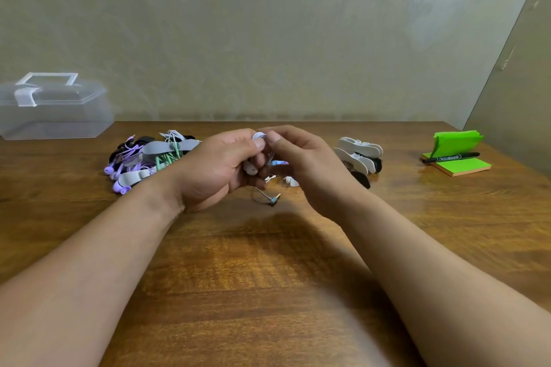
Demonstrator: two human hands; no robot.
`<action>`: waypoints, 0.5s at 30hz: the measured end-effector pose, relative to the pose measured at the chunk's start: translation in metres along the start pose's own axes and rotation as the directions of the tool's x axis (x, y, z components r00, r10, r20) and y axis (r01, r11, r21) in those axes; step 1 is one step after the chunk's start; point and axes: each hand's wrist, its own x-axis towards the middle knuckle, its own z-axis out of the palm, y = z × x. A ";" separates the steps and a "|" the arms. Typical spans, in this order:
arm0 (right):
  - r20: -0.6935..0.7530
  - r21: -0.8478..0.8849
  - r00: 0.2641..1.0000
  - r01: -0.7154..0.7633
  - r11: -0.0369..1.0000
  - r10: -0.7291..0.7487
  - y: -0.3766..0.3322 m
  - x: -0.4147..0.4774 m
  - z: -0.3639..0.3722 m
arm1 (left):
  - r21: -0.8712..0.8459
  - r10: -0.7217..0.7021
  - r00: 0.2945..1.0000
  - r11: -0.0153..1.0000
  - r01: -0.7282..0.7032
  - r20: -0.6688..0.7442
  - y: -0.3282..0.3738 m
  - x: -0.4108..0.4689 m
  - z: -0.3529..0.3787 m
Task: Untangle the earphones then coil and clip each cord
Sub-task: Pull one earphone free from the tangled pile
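My left hand [219,168] and my right hand [301,161] meet above the middle of the wooden table [268,277]. Between them is a bunched white earphone cord [258,136]. My left hand grips the bundle, with a white earbud [250,169] showing below its fingers. My right thumb and fingers pinch the cord at the top. The cord's angled jack plug [273,199] hangs down near the tabletop. More white earbud parts [290,180] lie under my right hand.
A pile of clipped purple, green and black earphones [143,158] lies left of my hands. Spare white and black cord clips [360,158] sit to the right. Green sticky notes with a black marker [454,158] are far right. A clear plastic box [53,110] stands back left.
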 end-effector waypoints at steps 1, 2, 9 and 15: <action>-0.010 -0.014 1.000 0.014 1.000 -0.014 0.001 0.000 0.000 | 0.004 -0.009 1.000 1.000 0.009 -0.002 0.000 0.000 0.001; -0.020 -0.026 1.000 0.022 0.999 -0.022 0.002 0.000 -0.001 | 0.018 -0.014 1.000 1.000 0.015 -0.005 -0.001 0.000 0.002; -0.081 -0.101 0.996 0.012 0.995 -0.020 0.007 0.004 -0.005 | 0.107 0.018 0.995 0.994 -0.007 -0.101 -0.004 0.001 0.015; -0.208 -0.303 0.978 -0.031 0.952 -0.034 0.003 0.011 -0.021 | 0.023 -0.022 0.982 0.999 0.027 -0.185 -0.003 0.003 0.015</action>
